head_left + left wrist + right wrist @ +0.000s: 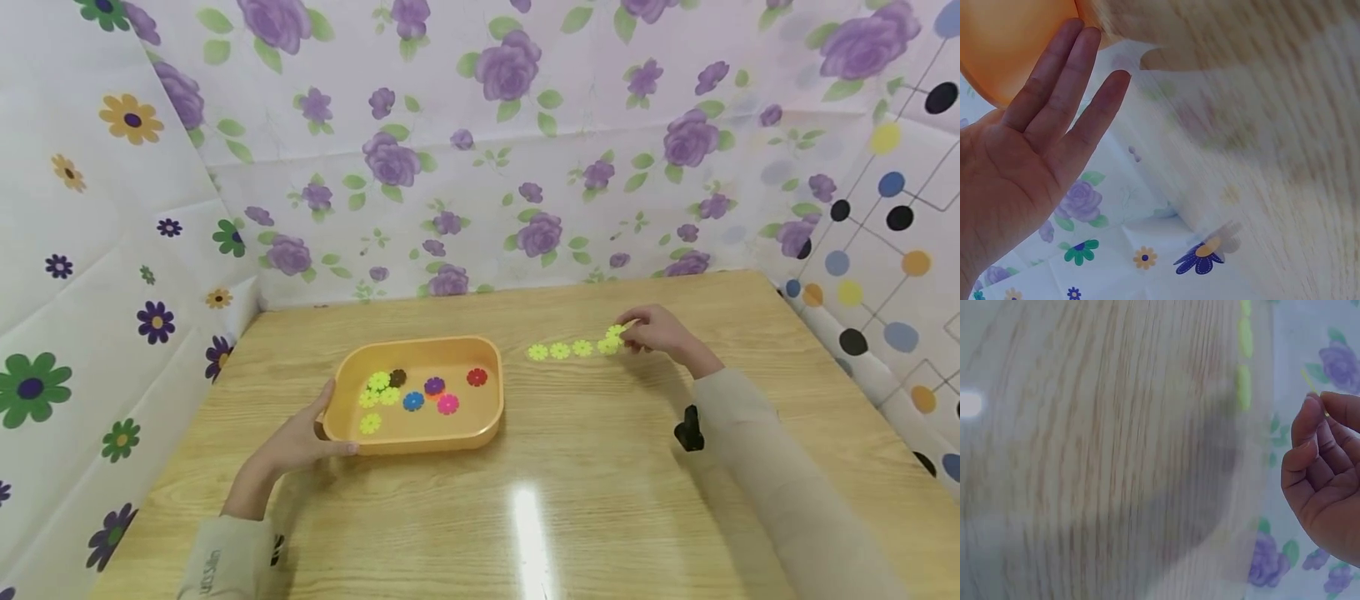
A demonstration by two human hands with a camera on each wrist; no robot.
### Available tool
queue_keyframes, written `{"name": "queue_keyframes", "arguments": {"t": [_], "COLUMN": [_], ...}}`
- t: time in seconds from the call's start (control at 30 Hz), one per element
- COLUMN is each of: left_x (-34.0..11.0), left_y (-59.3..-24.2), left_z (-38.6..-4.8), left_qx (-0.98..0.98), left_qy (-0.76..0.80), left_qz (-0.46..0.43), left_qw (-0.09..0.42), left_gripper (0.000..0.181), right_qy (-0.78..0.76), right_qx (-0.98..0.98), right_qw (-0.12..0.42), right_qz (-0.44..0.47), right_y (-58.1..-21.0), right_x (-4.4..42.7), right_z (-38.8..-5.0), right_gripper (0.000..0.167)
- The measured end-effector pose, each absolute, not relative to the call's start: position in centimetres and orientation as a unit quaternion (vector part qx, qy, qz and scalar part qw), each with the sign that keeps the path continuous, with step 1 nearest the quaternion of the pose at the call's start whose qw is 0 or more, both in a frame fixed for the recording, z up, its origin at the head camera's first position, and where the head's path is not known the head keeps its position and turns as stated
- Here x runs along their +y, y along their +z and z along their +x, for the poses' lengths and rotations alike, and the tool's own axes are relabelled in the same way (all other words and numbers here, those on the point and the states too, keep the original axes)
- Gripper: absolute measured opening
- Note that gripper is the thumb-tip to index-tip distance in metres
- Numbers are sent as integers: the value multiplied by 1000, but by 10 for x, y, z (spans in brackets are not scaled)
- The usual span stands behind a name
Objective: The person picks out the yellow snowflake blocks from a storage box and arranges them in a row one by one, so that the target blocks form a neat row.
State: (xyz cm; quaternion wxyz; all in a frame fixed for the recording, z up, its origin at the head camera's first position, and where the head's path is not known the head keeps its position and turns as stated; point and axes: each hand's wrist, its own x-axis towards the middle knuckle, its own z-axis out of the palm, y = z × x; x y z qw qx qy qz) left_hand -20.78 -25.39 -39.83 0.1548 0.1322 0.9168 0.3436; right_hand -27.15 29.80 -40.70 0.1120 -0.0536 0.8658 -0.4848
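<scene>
At the left end of an orange plastic tray (420, 446), my left hand (296, 437) rests with thumb and fingers spread around the corner. Its visible fingers (1066, 81) look straight in the left wrist view. Beyond the tray's right side, my right hand (656, 331) pinches a yellow flower-shaped disc (615, 331) between thumb and index finger. That disc shows edge-on as a thin strip (1310, 381) in the right wrist view. It is just above the right end of a row of similar yellow discs (560, 351) lying on the table.
Inside the tray are several more yellow discs (370, 423), plus a blue disc (413, 402), a purple disc (434, 386), a pink disc (447, 404), a red disc (477, 377) and a dark brown disc (397, 378). Flower-printed sheeting (465, 208) stands behind the wooden table (600, 500).
</scene>
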Motion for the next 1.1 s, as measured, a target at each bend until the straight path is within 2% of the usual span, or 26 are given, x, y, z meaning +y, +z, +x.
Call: {"name": "queue_keyframes", "arguments": {"t": [0.2, 0.53, 0.87, 1.1], "left_x": [-253, -253, -254, -253], "left_y": [-396, -396, -397, -396], "left_z": [-208, -207, -208, -206], "left_qx": [915, 913, 918, 914], "left_qy": [347, 349, 338, 345], "left_qz": [131, 132, 126, 134], "left_qw": [159, 165, 166, 164], "left_gripper": [115, 114, 115, 114], "right_qy": [-485, -499, -477, -463], "right_qx": [863, 852, 865, 881], "right_qw": [141, 159, 143, 70], "right_qz": [-34, 25, 64, 61], "right_y": [-414, -435, -439, -425], "right_x": [311, 322, 326, 319], "right_z": [-276, -282, -283, -277], "right_gripper": [37, 37, 37, 36]}}
